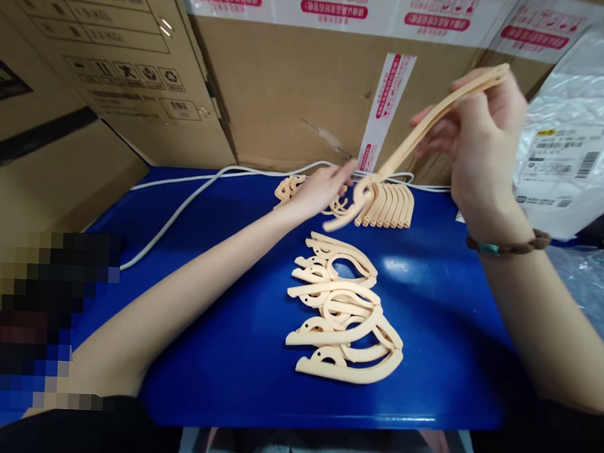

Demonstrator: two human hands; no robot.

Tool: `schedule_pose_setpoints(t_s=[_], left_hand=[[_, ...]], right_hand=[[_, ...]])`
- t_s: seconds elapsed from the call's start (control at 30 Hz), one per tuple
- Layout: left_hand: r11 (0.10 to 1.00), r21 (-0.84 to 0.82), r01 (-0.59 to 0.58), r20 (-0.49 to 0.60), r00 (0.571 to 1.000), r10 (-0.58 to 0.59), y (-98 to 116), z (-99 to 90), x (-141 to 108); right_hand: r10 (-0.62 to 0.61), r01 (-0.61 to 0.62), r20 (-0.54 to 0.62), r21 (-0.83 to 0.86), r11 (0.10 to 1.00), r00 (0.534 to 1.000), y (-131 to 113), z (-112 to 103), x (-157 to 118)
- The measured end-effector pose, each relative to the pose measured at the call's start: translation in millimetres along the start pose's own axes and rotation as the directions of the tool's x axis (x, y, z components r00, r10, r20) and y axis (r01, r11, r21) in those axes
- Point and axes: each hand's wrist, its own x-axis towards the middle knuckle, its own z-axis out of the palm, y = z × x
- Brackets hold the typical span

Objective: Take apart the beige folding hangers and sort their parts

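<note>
My right hand [486, 128] is raised at the right, fingers closed around the upper end of a beige plastic folding hanger [427, 122]. The hanger slants down to the left, with a curved part at its lower end. My left hand [326, 187] reaches over a small pile of beige hook-shaped pieces [287, 189] at the back, its fingers stretched out and slightly blurred. Whether it touches them I cannot tell. Beside that pile stands a row of curved beige hanger arms [390, 205]. Several folded hangers [348, 372] lie overlapping in a column nearer to me.
The blue table [215, 376] ends at a front edge close to my body. Cardboard boxes [288, 86] wall off the back and left. A white cable [182, 224] runs along the back. Plastic-wrapped packages [565, 151] stand at the right. A blurred-out patch covers the lower left.
</note>
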Motion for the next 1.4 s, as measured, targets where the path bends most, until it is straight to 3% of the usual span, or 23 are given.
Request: schedule_pose_setpoints(t_s=[0.07,0.13,0.2,0.27,0.33,0.4,0.43,0.5,0.57,0.63,0.67,0.73,0.8,0.83,0.9,0.97,1.1,1.17,1.27,1.33,1.4], left_hand=[[0.930,-0.362,0.065,0.180,0.984,0.002,10,-9.1,-5],[0.691,-0.689,0.220,0.271,0.962,-0.036,20,-18.5,-10],[0.466,-0.833,0.298,0.278,0.954,-0.114,26,-25.2,-14],[0.349,-0.888,0.299,0.254,0.952,-0.169,29,-28.0,-19],[0.308,-0.912,0.272,0.224,0.958,-0.181,31,-28.0,-23],[0.332,-0.903,0.274,0.227,0.958,-0.173,32,-27.3,-28],[0.356,-0.887,0.294,0.251,0.954,-0.164,33,-27.3,-30],[0.405,-0.849,0.341,0.307,0.940,-0.148,36,-27.8,-32],[0.459,-0.812,0.360,0.331,0.933,-0.145,37,-27.5,-33],[0.562,-0.763,0.319,0.273,0.947,-0.167,37,-24.4,-34],[0.644,-0.723,0.250,0.196,0.968,-0.156,36,-21.9,-34],[0.814,-0.581,0.026,-0.017,0.999,-0.043,30,-16.4,-34],[0.899,-0.409,-0.157,-0.144,0.984,0.106,21,-14.0,-31],[0.921,-0.351,-0.172,-0.153,0.980,0.125,15,-15.1,-29],[0.963,-0.256,-0.081,-0.112,0.992,0.053,0,-21.9,-20],[0.999,-0.021,-0.025,-0.102,0.995,0.023,-18,-32.5,-10],[0.990,0.130,0.048,-0.109,0.993,-0.034,-53,-49.7,3],[0.980,0.186,0.074,-0.124,0.991,-0.051,-66,-52.4,3],[0.962,0.258,0.091,-0.165,0.985,-0.049,-73,-50.1,0],[0.950,0.303,0.075,-0.202,0.979,-0.013,-68,-45.2,-4],[0.932,0.362,0.001,-0.191,0.979,0.073,-54,-37.5,-8]], right_hand=[[-0.045,0.045,-0.017,0.004,0.999,0.999,-2,-3,-1],[-0.044,0.045,0.013,-0.086,0.995,0.999,-2,-7,0],[-0.062,0.084,0.082,-0.308,0.948,0.995,1,-12,1],[-0.103,0.201,0.192,-0.613,0.764,0.976,5,-15,0],[-0.107,0.359,0.351,-0.813,0.459,0.930,9,-13,-3],[-0.062,0.513,0.512,-0.834,0.203,0.857,12,-6,-10],[-0.039,0.576,0.576,-0.807,0.129,0.817,13,-1,-14],[-0.016,0.649,0.650,-0.757,0.073,0.760,16,10,-22],[0.000,0.655,0.657,-0.751,0.081,0.754,18,19,-30],[0.037,0.606,0.616,-0.783,0.142,0.787,21,25,-33],[0.066,0.566,0.590,-0.795,0.219,0.804,23,26,-34],[0.149,0.435,0.549,-0.775,0.457,0.822,28,26,-30],[0.233,0.231,0.493,-0.708,0.668,0.838,37,22,-22],[0.262,0.137,0.449,-0.680,0.721,0.854,42,18,-17],[0.265,0.034,0.337,-0.673,0.739,0.903,54,9,-8],[0.218,0.036,0.274,-0.695,0.718,0.937,63,-1,-3],[0.057,0.226,0.310,-0.795,0.563,0.949,67,-23,-10],[0.010,0.319,0.364,-0.828,0.461,0.931,63,-31,-22],[0.052,0.420,0.461,-0.846,0.328,0.886,61,-37,-44],[0.116,0.497,0.536,-0.830,0.252,0.836,63,-37,-57],[0.160,0.534,0.574,-0.812,0.236,0.803,65,-35,-66]])
